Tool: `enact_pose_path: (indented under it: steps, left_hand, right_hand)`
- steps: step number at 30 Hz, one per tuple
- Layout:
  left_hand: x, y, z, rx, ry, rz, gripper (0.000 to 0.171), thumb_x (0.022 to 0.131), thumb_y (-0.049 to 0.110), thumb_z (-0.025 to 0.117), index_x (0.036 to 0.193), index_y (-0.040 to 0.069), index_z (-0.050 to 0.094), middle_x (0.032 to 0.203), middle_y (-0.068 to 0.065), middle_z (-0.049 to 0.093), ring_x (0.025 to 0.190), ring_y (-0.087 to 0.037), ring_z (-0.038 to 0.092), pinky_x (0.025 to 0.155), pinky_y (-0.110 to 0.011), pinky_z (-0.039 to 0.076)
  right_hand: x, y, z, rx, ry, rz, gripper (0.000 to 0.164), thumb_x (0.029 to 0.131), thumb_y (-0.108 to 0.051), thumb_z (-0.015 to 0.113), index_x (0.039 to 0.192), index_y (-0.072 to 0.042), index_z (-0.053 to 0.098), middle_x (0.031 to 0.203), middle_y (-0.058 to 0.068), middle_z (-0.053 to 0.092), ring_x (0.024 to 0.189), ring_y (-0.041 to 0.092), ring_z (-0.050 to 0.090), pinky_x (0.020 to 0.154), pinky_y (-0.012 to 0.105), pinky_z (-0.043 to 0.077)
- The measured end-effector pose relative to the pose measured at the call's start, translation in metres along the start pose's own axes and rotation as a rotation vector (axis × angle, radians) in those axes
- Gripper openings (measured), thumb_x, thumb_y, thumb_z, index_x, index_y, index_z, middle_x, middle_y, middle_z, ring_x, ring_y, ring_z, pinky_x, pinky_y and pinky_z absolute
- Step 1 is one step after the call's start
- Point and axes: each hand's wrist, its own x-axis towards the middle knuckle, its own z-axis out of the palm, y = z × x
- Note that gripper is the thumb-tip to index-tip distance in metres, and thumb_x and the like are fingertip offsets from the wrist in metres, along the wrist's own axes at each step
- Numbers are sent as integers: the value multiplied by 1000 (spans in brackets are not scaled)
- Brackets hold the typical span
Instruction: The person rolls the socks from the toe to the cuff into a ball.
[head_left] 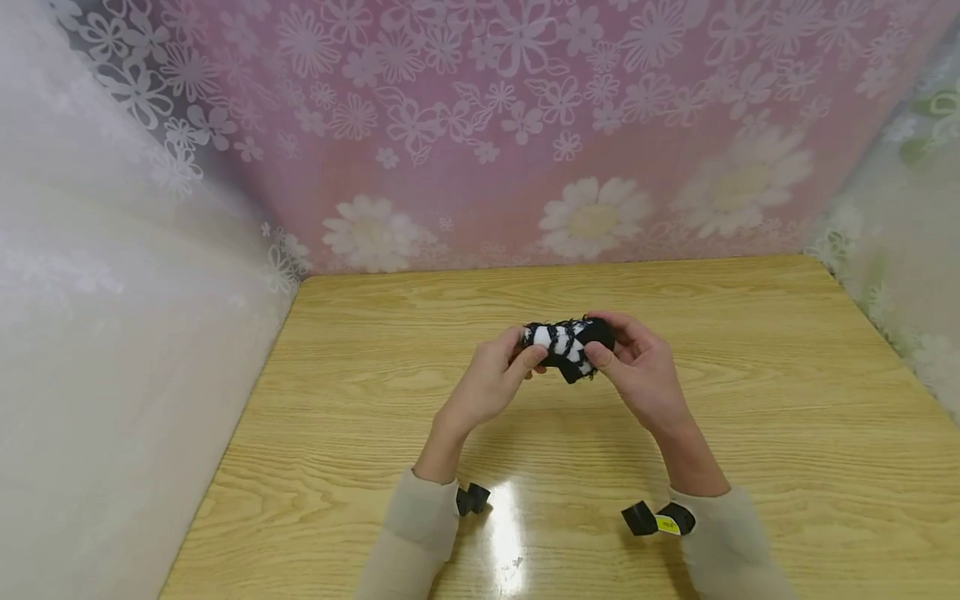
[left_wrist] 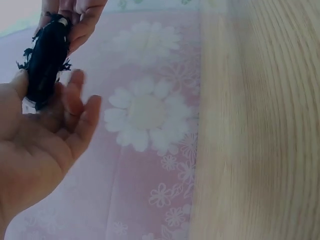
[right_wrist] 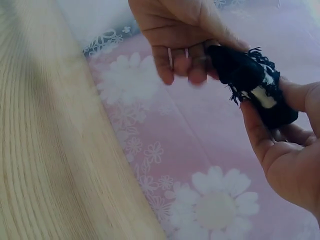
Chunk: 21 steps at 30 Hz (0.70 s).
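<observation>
A rolled-up black-and-white sock (head_left: 558, 337) with loose threads along its edges is held up over the wooden table between both hands. My left hand (head_left: 491, 375) pinches its left end, thumb in front and fingers behind. At the other end my right hand (head_left: 647, 367) grips the black part between thumb and fingers. The left wrist view shows the dark underside of the sock (left_wrist: 46, 60), with some of the left hand's fingers (left_wrist: 89, 120) spread away from it. In the right wrist view, white patches and fringed threads show on the sock (right_wrist: 265, 95).
The wooden table (head_left: 360, 467) lies below, with a bright reflection near its front. A pink flowered curtain (head_left: 480, 192) hangs behind it, and pale sheets (head_left: 135, 333) stand at both sides. Black camera straps (head_left: 660, 521) sit at both cuffs.
</observation>
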Motion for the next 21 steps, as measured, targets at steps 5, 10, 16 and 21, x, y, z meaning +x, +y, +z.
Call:
enact_pose_path:
  steps: [5, 10, 16, 21]
  left_hand:
    - [0, -4, -1, -156, 10, -65, 44, 104, 39, 49, 133, 5, 55, 114, -11, 66, 101, -19, 63, 87, -38, 53]
    - [2, -3, 2, -183, 72, -38, 34, 101, 26, 58, 126, 3, 62, 101, -11, 68, 83, -13, 61, 73, -32, 53]
    - [4, 1, 7, -143, 146, -13, 29, 101, 22, 59, 120, 1, 66, 97, -13, 67, 77, -11, 55, 66, -22, 47]
    - [2, 0, 7, -154, 144, -35, 32, 101, 25, 59, 124, 4, 64, 112, -10, 68, 94, -14, 62, 77, -25, 52]
  right_hand:
    - [1, -3, -3, -75, -39, 96, 42, 99, -10, 61, 135, 9, 52, 114, 3, 61, 98, 8, 65, 79, 19, 55]
    - [2, -5, -3, -115, -31, 181, 44, 100, -17, 60, 136, 7, 52, 113, 3, 60, 97, 7, 64, 80, 19, 55]
    - [3, -6, 2, -91, 14, 194, 43, 99, -14, 62, 133, 11, 52, 108, 3, 60, 93, 7, 63, 78, 17, 54]
    - [2, -5, 2, -68, 26, 210, 44, 99, -14, 63, 134, 10, 51, 108, 2, 60, 94, 6, 64, 79, 17, 54]
